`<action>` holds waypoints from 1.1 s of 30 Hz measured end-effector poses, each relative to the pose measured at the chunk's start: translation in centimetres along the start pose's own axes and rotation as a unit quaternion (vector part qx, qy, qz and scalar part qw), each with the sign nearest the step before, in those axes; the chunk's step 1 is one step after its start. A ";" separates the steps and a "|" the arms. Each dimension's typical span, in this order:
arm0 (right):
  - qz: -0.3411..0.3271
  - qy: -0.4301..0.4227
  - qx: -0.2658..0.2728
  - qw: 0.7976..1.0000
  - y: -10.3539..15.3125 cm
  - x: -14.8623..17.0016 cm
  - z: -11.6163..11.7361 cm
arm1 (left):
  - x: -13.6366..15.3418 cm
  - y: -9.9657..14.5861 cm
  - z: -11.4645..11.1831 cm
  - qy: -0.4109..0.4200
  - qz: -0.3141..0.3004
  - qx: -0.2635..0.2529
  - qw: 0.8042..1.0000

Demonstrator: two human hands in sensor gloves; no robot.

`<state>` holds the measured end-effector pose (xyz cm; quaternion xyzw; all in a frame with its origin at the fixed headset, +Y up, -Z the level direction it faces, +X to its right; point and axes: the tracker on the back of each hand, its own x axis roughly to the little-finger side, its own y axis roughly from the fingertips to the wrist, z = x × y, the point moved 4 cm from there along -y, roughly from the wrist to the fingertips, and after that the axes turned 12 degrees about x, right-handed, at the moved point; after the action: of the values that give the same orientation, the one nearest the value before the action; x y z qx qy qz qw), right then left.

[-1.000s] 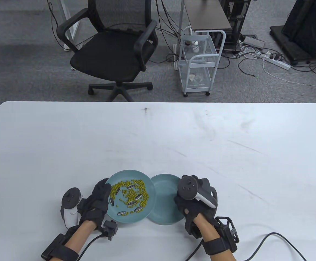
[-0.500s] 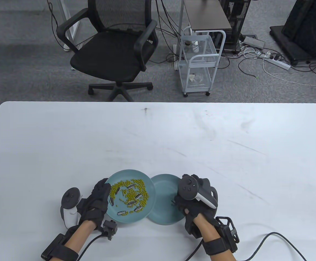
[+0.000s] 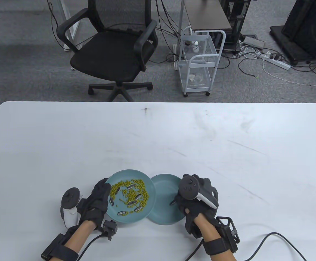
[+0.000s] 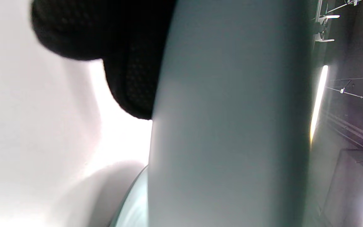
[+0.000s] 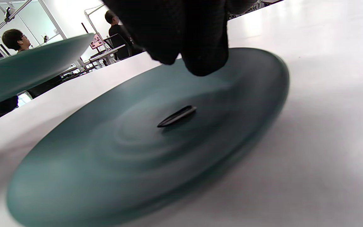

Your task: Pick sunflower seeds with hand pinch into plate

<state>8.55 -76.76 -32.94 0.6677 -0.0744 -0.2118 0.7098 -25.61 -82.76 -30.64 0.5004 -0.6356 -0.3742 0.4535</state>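
Note:
A teal plate [image 3: 149, 187] holds several striped sunflower seeds [image 3: 131, 186] mixed with green beans [image 3: 144, 194]. My left hand [image 3: 105, 190] grips its left rim and holds it tilted; the left wrist view shows its underside [image 4: 228, 126] with my fingers [image 4: 131, 82] behind it. A second teal plate [image 3: 160, 190] lies just right of it, partly under its edge. One sunflower seed [image 3: 172, 202] lies in it, also seen in the right wrist view [image 5: 176, 116]. My right hand [image 3: 178, 201] hovers over this plate [image 5: 106, 176], fingertips [image 5: 205, 60] just above the seed, holding nothing.
The white table [image 3: 201, 149] stretches far and right of the plates. A black cable [image 3: 283, 239] runs from my right wrist along the front right. An office chair [image 3: 114, 51] and a white cart [image 3: 198, 65] stand beyond the far edge.
My right hand has let a sunflower seed go into the right plate and shifted slightly right, so the seed now shows. The left hand and its plate have not moved.

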 end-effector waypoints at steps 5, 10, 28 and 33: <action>-0.003 -0.009 0.012 1.000 0.1 -0.3 -0.7 | 0.0 0.0 -0.2 0.003 -0.002 0.006 1.000; -0.011 -0.047 0.046 0.998 -0.7 -2.3 -2.8 | 0.0 -0.1 -0.4 0.005 -0.005 0.017 1.000; -0.144 -0.046 0.004 0.988 -5.1 -17.1 -1.4 | 0.3 -0.2 -0.8 0.019 -0.002 0.024 1.000; -0.142 -0.018 -0.022 0.989 -5.3 -16.8 0.5 | 0.1 -0.2 -0.8 0.019 -0.004 0.027 0.999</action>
<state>-7.80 -70.56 -35.08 0.6519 0.0129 -0.3242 0.6854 -24.84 -82.87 -30.58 0.5221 -0.6347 -0.3493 0.4502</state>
